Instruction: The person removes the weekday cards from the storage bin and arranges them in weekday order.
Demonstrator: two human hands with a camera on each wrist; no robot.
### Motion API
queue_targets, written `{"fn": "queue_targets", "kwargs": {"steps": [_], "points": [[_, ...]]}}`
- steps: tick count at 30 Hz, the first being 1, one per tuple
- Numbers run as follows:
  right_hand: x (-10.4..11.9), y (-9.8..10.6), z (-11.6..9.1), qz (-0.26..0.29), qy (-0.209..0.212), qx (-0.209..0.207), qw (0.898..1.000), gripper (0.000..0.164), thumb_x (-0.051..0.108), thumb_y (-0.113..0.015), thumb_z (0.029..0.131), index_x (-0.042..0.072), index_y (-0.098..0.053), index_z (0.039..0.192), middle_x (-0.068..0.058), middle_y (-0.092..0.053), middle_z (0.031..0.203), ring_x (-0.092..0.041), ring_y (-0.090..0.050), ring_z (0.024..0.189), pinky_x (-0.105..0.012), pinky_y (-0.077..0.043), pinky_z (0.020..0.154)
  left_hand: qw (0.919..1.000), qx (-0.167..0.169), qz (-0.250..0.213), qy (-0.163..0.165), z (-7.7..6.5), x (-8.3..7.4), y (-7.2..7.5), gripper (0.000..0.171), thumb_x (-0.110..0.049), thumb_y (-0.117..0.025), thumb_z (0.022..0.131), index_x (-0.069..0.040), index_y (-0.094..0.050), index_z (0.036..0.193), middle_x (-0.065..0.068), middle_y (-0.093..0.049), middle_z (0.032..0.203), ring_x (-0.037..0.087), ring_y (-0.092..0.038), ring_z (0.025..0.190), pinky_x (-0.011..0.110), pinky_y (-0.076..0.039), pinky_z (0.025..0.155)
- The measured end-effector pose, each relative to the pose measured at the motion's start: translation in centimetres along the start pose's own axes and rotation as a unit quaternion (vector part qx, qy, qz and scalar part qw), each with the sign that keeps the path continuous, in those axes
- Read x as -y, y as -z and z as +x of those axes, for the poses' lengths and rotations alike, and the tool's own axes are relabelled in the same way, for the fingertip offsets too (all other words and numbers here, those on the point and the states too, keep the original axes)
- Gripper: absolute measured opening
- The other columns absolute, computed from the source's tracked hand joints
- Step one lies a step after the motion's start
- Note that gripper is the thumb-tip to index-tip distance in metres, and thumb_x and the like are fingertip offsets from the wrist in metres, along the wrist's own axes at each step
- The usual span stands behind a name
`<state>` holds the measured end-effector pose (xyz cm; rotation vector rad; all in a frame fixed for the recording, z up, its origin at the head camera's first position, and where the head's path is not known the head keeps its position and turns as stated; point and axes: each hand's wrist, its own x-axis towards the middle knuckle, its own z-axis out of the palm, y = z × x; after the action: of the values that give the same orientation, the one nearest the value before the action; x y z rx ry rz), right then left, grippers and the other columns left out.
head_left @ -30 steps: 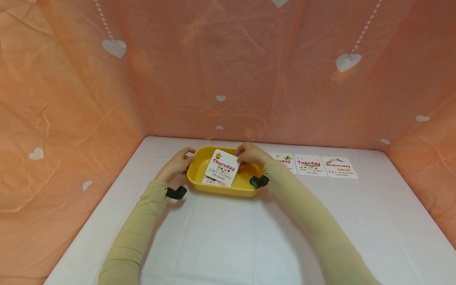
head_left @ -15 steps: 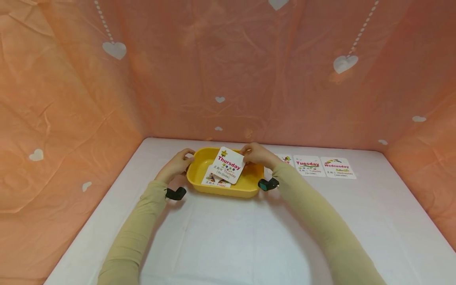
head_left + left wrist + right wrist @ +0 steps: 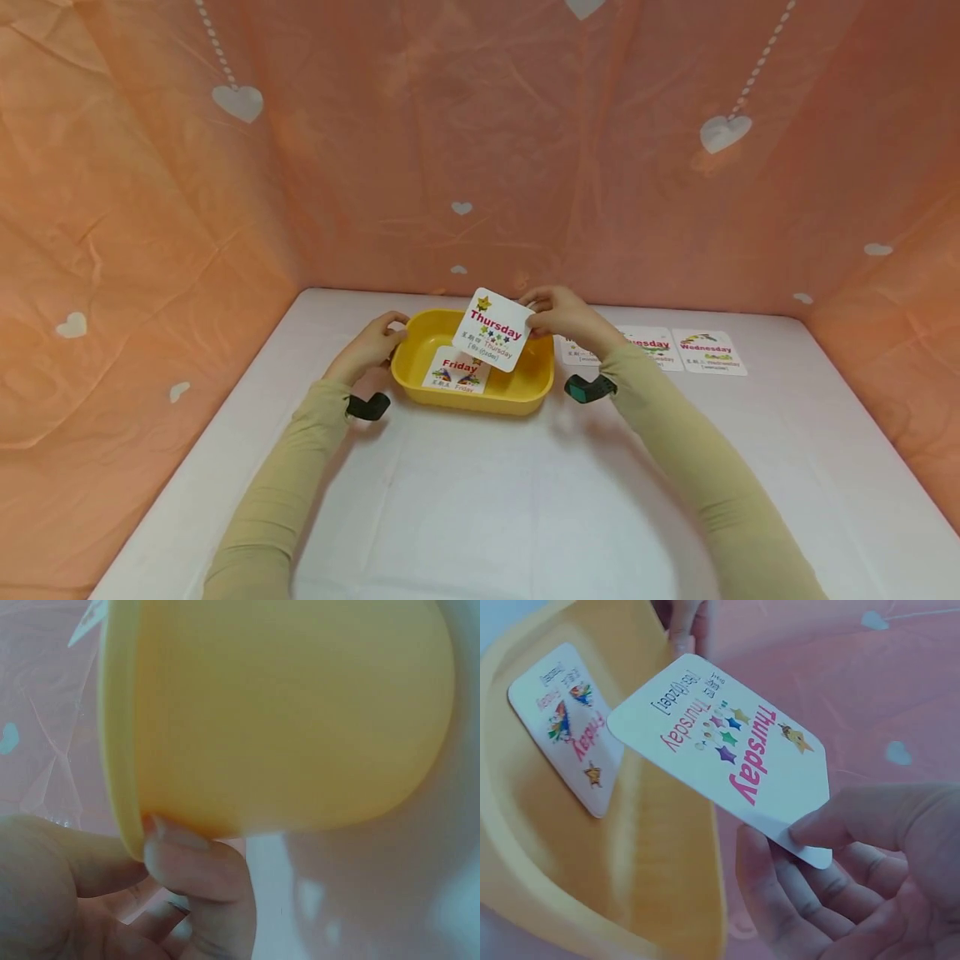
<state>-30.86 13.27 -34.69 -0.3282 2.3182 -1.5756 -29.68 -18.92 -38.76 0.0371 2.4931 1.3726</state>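
Right hand (image 3: 566, 318) pinches card (image 3: 495, 329) marked "Thursday", top toward 1 o'clock. Left hand (image 3: 367, 350) pinches tray (image 3: 468, 403) at 10 o'clock, long axis 9-to-3.

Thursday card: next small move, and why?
Probably carry the Thursday card rightward, past the Wednesday card. The right hand pinches it by a corner above the yellow tray, the left hand steadies the tray's rim, and the Tuesday card and Wednesday card lie side by side on the table, Wednesday rightmost.
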Motion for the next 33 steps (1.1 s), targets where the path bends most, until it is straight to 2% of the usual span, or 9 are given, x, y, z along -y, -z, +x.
{"fn": "queue_targets", "kwargs": {"steps": [4, 8, 12, 23, 28, 33], "points": [[0.3, 0.9, -1.0, 0.007, 0.014, -0.008, 1.0, 0.036, -0.006, -0.059, 0.086, -0.005, -0.055, 0.121, -0.021, -0.061, 0.105, -0.026, -0.062, 0.088, -0.04, -0.053, 0.08, 1.0, 0.001, -0.001, 0.0, 0.0, 0.0, 0.0, 0.034, -0.015, -0.04, 0.104, -0.005, -0.039, 0.136, 0.016, -0.054, 0.09, 0.02, -0.053, 0.067, 0.029, -0.05, 0.057], [0.1, 2.2, -2.0, 0.02, 0.021, -0.019, 0.999, 0.037, -0.006, -0.058, 0.087, -0.005, -0.054, 0.124, -0.022, -0.059, 0.107, -0.029, -0.062, 0.091, -0.042, -0.052, 0.082, 1.0, -0.001, -0.003, 0.002, 0.1, 0.1, 0.0, 0.034, -0.016, -0.04, 0.104, -0.005, -0.039, 0.136, 0.016, -0.054, 0.093, 0.02, -0.054, 0.068, 0.029, -0.05, 0.058], [-0.9, 3.6, -2.8, 0.021, 0.027, -0.026, 0.999, 0.038, -0.007, -0.057, 0.088, -0.007, -0.053, 0.126, -0.023, -0.058, 0.108, -0.027, -0.061, 0.09, -0.046, -0.05, 0.086, 1.0, -0.002, 0.002, 0.002, 0.1, 0.2, -0.1, 0.034, -0.016, -0.04, 0.104, -0.005, -0.039, 0.136, 0.017, -0.055, 0.094, 0.02, -0.054, 0.068, 0.029, -0.05, 0.058], [-3.9, 7.1, -6.1, 0.001, 0.034, -0.052, 0.998, 0.039, -0.002, -0.054, 0.092, -0.006, -0.049, 0.131, -0.024, -0.057, 0.115, -0.022, -0.06, 0.095, -0.039, -0.05, 0.085, 1.0, -0.003, 0.002, 0.001, 0.3, 0.4, -0.2, 0.034, -0.016, -0.041, 0.104, -0.006, -0.039, 0.136, 0.016, -0.054, 0.093, 0.019, -0.053, 0.068, 0.029, -0.05, 0.058], [-5.2, 8.4, -7.6, -0.012, 0.002, -0.066, 0.998, 0.039, 0.002, -0.053, 0.095, -0.001, -0.047, 0.133, -0.022, -0.055, 0.119, -0.021, -0.059, 0.097, -0.039, -0.048, 0.088, 1.0, -0.003, 0.004, -0.008, 0.2, 0.4, -0.1, 0.034, -0.016, -0.04, 0.104, -0.005, -0.039, 0.136, 0.016, -0.054, 0.091, 0.018, -0.053, 0.065, 0.03, -0.05, 0.058], [-6.6, 9.0, -8.6, -0.025, -0.014, -0.067, 0.997, 0.039, 0.0, -0.052, 0.095, -0.003, -0.047, 0.134, -0.023, -0.058, 0.116, -0.016, -0.06, 0.093, -0.037, -0.048, 0.087, 0.9999, -0.003, 0.009, -0.011, 0.2, 0.4, 0.1, 0.034, -0.017, -0.04, 0.104, -0.005, -0.039, 0.136, 0.017, -0.055, 0.094, 0.019, -0.053, 0.068, 0.03, -0.05, 0.059]]}}
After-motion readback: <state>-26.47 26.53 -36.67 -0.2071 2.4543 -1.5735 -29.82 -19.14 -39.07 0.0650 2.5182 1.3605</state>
